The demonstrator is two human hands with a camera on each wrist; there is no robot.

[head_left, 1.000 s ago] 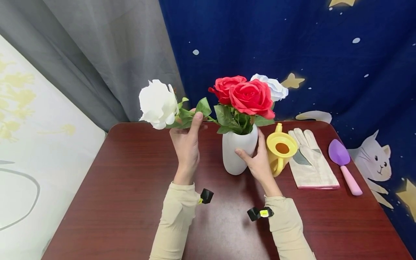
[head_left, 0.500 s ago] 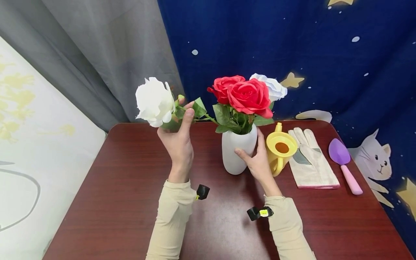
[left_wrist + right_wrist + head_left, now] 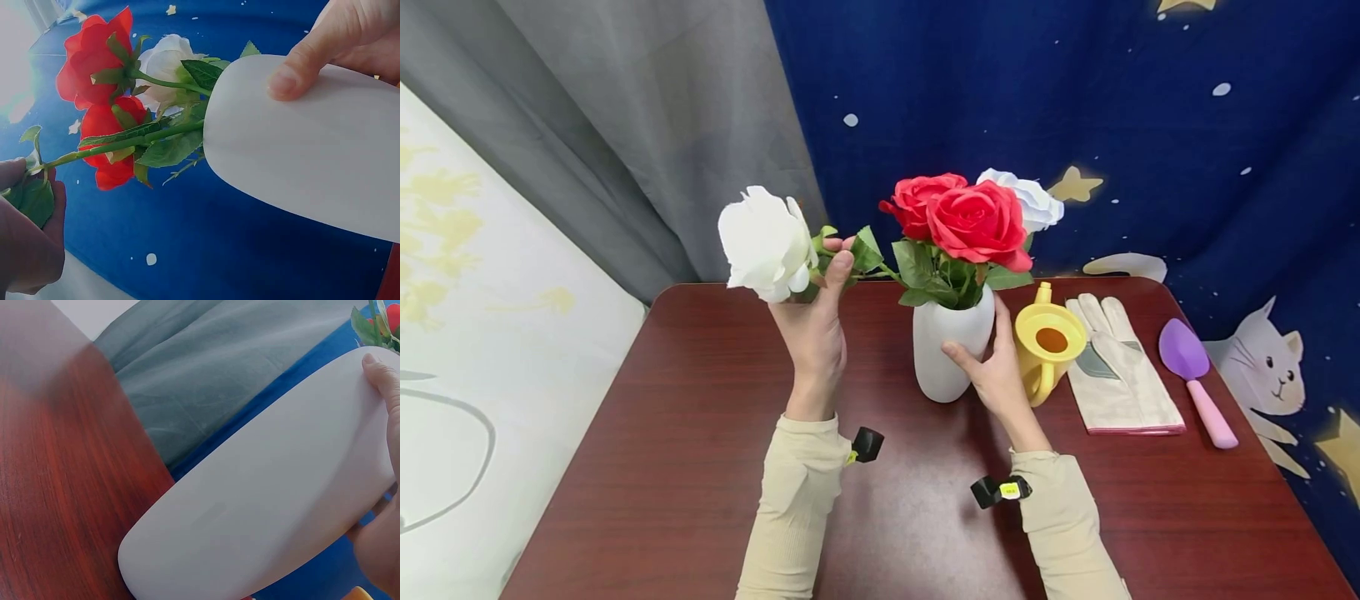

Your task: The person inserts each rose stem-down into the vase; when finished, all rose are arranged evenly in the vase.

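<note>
My left hand (image 3: 814,333) pinches the leafy stem of a white rose (image 3: 767,243), whose bloom leans out to the left. In the left wrist view that green stem (image 3: 103,150) slants into the mouth of a white vase (image 3: 281,144). My right hand (image 3: 1000,375) grips the vase's right side, thumb across its front. Two red roses (image 3: 976,218) and a second white rose (image 3: 1032,204) stand in the vase among green leaves (image 3: 940,279). The stem ends inside the vase are hidden.
Close to the right hand stands a yellow watering can (image 3: 1049,333). Beside it lie pale work gloves (image 3: 1122,375) and a trowel (image 3: 1187,354) with purple blade and pink handle. All are on the brown table (image 3: 700,467); curtains (image 3: 925,92) hang behind.
My left hand has shifted slightly left along the rose stem. The white bloom swung left and up, then came back right and down. My right hand and the vase have stayed still.
</note>
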